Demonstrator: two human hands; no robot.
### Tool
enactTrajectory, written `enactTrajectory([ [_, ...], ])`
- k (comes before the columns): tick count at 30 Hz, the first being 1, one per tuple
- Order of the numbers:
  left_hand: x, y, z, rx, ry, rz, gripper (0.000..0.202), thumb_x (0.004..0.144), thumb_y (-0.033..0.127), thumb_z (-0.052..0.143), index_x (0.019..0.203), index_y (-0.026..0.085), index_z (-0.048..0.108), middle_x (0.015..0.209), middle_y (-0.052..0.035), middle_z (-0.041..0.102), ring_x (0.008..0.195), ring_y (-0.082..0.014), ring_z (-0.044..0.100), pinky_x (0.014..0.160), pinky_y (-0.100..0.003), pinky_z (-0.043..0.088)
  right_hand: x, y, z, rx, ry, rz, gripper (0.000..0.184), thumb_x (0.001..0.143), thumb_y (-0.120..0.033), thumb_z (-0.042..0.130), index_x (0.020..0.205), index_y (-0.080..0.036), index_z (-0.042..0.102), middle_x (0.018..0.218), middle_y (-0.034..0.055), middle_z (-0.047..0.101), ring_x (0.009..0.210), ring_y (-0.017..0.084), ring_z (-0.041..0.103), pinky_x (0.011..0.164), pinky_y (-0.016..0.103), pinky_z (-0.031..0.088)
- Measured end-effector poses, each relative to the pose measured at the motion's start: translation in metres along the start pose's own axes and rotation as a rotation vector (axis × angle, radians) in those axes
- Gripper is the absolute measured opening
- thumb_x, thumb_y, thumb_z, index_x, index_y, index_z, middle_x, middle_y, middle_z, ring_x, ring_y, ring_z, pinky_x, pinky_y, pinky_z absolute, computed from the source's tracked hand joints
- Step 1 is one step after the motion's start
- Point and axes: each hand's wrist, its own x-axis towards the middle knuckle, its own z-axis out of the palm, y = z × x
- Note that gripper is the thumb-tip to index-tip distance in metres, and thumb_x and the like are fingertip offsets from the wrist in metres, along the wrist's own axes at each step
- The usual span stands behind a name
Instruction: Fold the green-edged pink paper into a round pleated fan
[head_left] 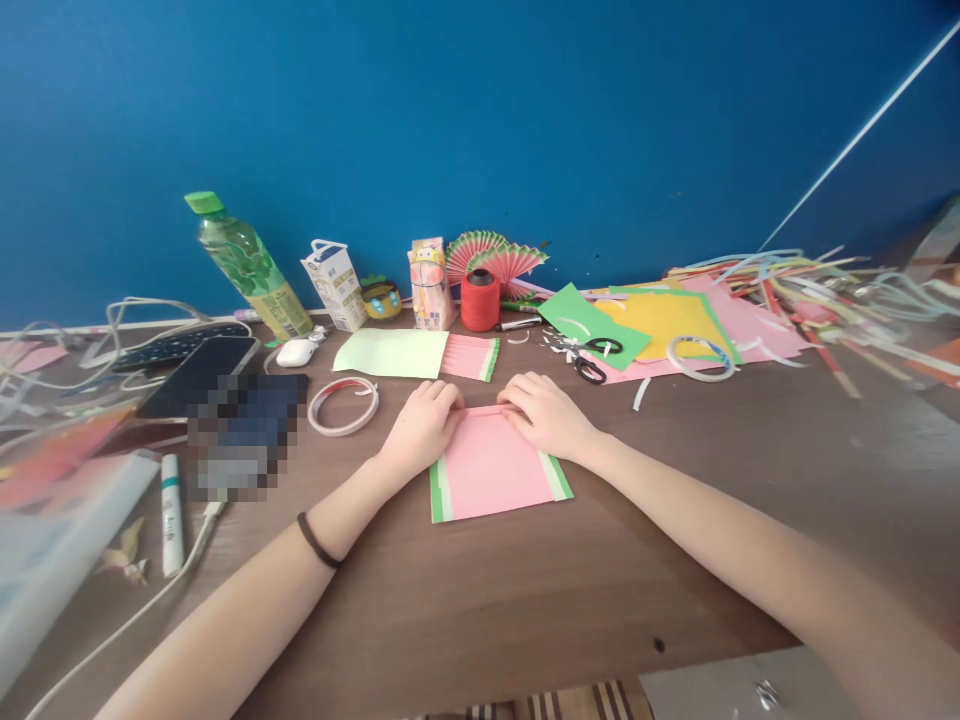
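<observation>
A pink sheet of paper (495, 465) with green and pale green side strips lies on the table in front of me. Its far edge is folded over in a narrow band. At that edge's left end, my left hand (426, 420) has its fingers closed on the paper. My right hand (546, 412) grips the same edge near its right end, fingers bent and pressed together. Both fingertips are partly hidden. Just beyond the hands lie a pale green sheet (390, 353) and a pleated pink paper piece (471, 357) with green edging.
Left are a roll of tape (343, 428), a marker (172, 515), a phone (199, 378) and a bottle (255, 275). Behind stand a carton (336, 285), a red thread spool (480, 302) and paper fans (517, 265). Scissors (592, 368), coloured sheets (660, 325) and another tape roll (701, 375) lie right.
</observation>
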Motion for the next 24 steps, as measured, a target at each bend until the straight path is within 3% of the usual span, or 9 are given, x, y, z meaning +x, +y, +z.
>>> enactTrajectory([
  [8, -0.0044, 0.0059, 0.0016, 0.253, 0.050, 0.044, 0.018, 0.087, 0.020, 0.039, 0.080, 0.018, 0.055, 0.078, -0.0042, 0.058, 0.075, -0.0187, 0.052, 0.067, -0.031, 0.038, 0.0004, 0.0007, -0.0001, 0.067, -0.013, -0.016, 0.019, 0.089, -0.020, 0.042, 0.093, -0.014, 0.060, 0.087, 0.0070, 0.056, 0.082, 0.019, 0.045, 0.075, 0.030, 0.035],
  [12, -0.0050, 0.0067, 0.0026, 0.227, 0.064, 0.047, 0.021, 0.090, 0.021, 0.035, 0.085, 0.018, 0.055, 0.083, -0.0043, 0.059, 0.079, -0.0177, 0.052, 0.070, -0.028, 0.039, 0.0006, 0.0004, 0.0005, 0.050, -0.011, -0.018, 0.024, 0.090, -0.021, 0.040, 0.098, -0.013, 0.062, 0.085, 0.0076, 0.055, 0.082, 0.019, 0.045, 0.074, 0.031, 0.036],
  [24, -0.0023, 0.0105, 0.0030, 0.373, 0.011, -0.025, 0.025, 0.090, 0.026, 0.033, 0.081, 0.016, 0.054, 0.080, -0.0088, 0.058, 0.081, -0.0231, 0.051, 0.069, -0.034, 0.036, -0.0010, 0.0015, 0.0022, 0.087, 0.031, -0.052, 0.019, 0.090, -0.019, 0.041, 0.087, -0.015, 0.059, 0.089, 0.0058, 0.058, 0.080, 0.017, 0.046, 0.074, 0.029, 0.035],
])
